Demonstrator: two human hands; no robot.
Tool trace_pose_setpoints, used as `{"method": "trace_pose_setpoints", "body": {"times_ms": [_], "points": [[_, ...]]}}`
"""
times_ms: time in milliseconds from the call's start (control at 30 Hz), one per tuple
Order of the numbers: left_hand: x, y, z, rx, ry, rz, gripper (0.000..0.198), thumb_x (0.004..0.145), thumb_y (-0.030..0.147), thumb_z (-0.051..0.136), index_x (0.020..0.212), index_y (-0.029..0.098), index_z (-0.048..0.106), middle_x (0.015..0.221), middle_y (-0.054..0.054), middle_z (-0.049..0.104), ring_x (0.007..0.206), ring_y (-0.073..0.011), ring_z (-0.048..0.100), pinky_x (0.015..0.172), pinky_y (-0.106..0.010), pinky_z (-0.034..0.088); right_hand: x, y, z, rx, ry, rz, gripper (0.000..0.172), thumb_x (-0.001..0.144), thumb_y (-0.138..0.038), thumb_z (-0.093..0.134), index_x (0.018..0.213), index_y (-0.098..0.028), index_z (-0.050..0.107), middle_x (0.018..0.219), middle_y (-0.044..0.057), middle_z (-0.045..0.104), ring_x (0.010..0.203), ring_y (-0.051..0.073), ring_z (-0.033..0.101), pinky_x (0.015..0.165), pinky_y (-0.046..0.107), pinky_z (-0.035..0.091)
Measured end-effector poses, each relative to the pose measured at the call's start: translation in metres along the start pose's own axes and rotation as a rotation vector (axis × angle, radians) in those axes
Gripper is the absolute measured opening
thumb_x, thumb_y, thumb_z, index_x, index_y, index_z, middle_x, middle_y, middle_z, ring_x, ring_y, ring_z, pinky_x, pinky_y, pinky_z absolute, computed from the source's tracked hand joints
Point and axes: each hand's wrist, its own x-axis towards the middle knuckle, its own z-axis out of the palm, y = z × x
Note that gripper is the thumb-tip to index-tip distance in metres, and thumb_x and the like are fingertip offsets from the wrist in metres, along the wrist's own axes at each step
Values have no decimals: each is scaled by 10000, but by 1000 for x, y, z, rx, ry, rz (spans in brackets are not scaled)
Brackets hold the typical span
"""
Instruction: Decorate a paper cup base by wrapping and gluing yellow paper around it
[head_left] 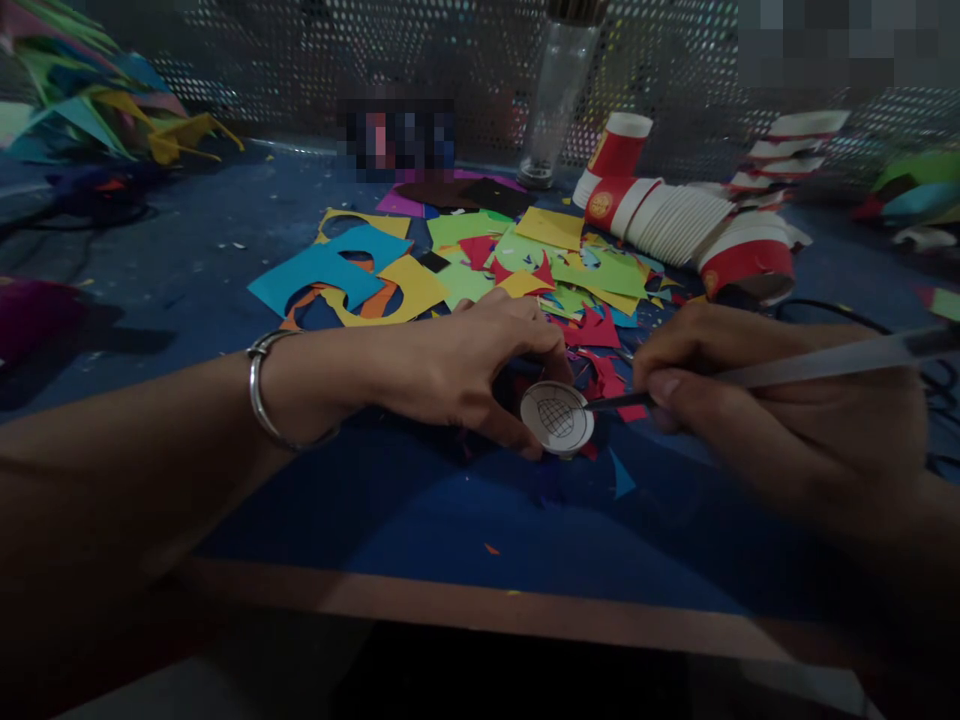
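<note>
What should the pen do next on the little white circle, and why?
Probably draw one more short line on the netted oval. The right hand pinches the pen with its tip at the edge of the white disc, beside that drawing, and the left hand holds the disc over the blue table.

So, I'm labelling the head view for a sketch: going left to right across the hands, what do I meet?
Silver bracelet → left hand → white disc with a drawn grid, held in that hand's fingers → right hand gripping a pen.
</note>
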Motion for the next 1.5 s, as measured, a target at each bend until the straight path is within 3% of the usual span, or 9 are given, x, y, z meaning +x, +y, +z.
{"method": "trace_pose_setpoints", "body": {"times_ms": [667, 1000, 1500], "points": [[-1, -2, 1, -17, 9, 25, 484, 762, 481, 863, 1157, 245, 714, 1135, -78, 604, 1146, -294, 503, 961, -402, 394, 3, -3, 0, 105, -26, -2, 259, 841, -12, 506, 728, -238, 564, 590, -70, 567, 478, 73, 496, 440, 233, 349], [-2, 2, -2, -14, 4, 26, 451, 764, 442, 873, 1129, 221, 729, 1109, -77, 594, 1109, -293, 501, 949, -396, 372, 9, -2, -3, 160, -135, 94, 258, 835, -34, 515, 677, -233, 564, 581, -47, 541, 483, 106, 474, 497, 272, 389], [-2, 1, 0, -13, 28, 54, 420, 762, 446, 872, 1086, 229, 715, 1095, -63, 594, 1101, -273, 507, 945, -376, 385, 13, -11, 5, 304, -62, 99, 278, 803, 3, 511, 662, -236, 531, 553, -55, 563, 468, 98, 483, 438, 262, 350]]}}
